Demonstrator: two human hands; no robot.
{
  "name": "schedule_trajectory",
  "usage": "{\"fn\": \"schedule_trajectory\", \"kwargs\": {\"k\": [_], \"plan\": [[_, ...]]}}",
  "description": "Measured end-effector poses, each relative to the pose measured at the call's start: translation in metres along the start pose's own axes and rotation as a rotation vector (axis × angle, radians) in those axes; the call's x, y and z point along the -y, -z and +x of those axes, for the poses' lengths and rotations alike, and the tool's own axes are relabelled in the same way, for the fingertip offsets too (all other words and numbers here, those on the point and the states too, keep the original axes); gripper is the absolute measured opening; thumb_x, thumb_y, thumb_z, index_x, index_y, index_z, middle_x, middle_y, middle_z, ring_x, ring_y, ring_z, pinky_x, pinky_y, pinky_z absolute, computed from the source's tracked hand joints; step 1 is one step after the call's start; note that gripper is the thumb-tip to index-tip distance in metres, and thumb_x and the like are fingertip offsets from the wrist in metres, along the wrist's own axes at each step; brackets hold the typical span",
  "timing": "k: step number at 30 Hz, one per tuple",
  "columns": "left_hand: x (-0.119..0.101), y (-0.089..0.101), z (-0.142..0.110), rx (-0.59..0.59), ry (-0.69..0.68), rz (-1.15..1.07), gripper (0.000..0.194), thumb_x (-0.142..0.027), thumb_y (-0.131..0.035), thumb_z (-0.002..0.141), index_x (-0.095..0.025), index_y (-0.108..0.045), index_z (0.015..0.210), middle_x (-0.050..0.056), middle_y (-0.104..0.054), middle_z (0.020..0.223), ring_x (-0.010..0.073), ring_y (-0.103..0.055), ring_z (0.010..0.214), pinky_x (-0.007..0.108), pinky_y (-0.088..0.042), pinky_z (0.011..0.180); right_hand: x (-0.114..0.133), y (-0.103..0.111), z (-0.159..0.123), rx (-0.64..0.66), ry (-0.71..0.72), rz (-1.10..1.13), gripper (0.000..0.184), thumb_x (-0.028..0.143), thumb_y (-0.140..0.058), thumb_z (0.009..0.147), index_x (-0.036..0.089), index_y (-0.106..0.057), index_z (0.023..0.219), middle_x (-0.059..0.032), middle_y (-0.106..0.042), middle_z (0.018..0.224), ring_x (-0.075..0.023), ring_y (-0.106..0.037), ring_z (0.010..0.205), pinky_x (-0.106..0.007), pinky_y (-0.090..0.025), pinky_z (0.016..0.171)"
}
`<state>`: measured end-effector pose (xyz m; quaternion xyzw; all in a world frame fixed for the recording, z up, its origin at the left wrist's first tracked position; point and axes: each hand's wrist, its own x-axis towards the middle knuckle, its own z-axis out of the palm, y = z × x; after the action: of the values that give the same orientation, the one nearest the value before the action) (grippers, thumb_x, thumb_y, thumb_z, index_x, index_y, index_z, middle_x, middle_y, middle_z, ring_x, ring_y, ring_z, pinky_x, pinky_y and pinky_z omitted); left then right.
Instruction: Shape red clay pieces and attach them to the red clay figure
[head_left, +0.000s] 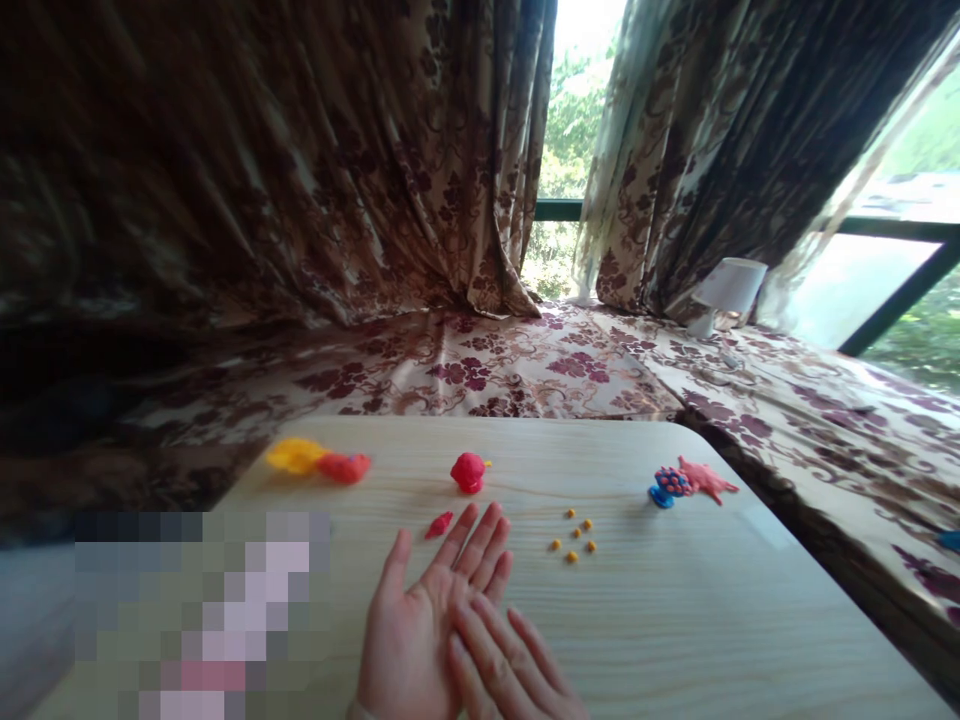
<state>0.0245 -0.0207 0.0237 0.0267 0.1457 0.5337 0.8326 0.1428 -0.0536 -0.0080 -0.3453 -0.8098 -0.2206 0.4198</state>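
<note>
My left hand is palm up over the near middle of the table, its fingers stretched out. Across its palm lies my right hand, palm down with the fingers straight; whether anything small sits between the two palms is hidden. Just beyond my left fingertips is a small red piece that looks like modelling clay. Behind it stands a round red clay shape with a bit of yellow at its right side. Several small yellow balls are scattered on the tabletop to the right of my fingers.
The pale wooden table has rounded far corners. Far left lie a yellow lump and a red lump, both blurred. At right are a blue figure with pink dots and a pink piece. A white lamp stands beyond.
</note>
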Motion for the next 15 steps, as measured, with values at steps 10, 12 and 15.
{"fn": "schedule_trajectory", "kwargs": {"k": [10, 12, 15], "plan": [[0.011, -0.016, -0.003, -0.118, -0.018, 0.105, 0.045, -0.05, -0.043, 0.082, -0.024, -0.057, 0.116, 0.01, -0.05, 0.134, 0.0288, -0.041, 0.127, 0.052, -0.029, 0.103, -0.037, 0.027, 0.008, 0.23, 0.018, 0.142, 0.033, 0.019, -0.033, 0.095, 0.014, -0.059, 0.115, -0.0052, -0.065, 0.116, -0.0181, -0.057, 0.109, -0.027, -0.049, 0.089], [0.011, -0.016, 0.001, -0.1, 0.038, 0.112, 0.047, -0.052, -0.041, 0.082, -0.022, -0.057, 0.116, 0.011, -0.049, 0.135, 0.0282, -0.039, 0.128, 0.051, -0.03, 0.103, -0.037, 0.03, 0.009, 0.243, -0.082, 0.256, 0.031, 0.021, -0.033, 0.096, 0.015, -0.061, 0.108, -0.0072, -0.069, 0.107, -0.0174, -0.062, 0.096, -0.026, -0.053, 0.077], [0.013, -0.015, 0.008, -0.092, 0.132, 0.11, 0.054, -0.057, -0.037, 0.081, -0.019, -0.061, 0.112, 0.014, -0.051, 0.133, 0.0275, -0.04, 0.128, 0.048, -0.033, 0.102, -0.033, 0.03, 0.011, 0.277, -0.223, 0.389, 0.031, 0.024, -0.032, 0.097, 0.018, -0.062, 0.096, -0.0059, -0.069, 0.09, -0.0145, -0.061, 0.075, -0.023, -0.051, 0.066]]}}
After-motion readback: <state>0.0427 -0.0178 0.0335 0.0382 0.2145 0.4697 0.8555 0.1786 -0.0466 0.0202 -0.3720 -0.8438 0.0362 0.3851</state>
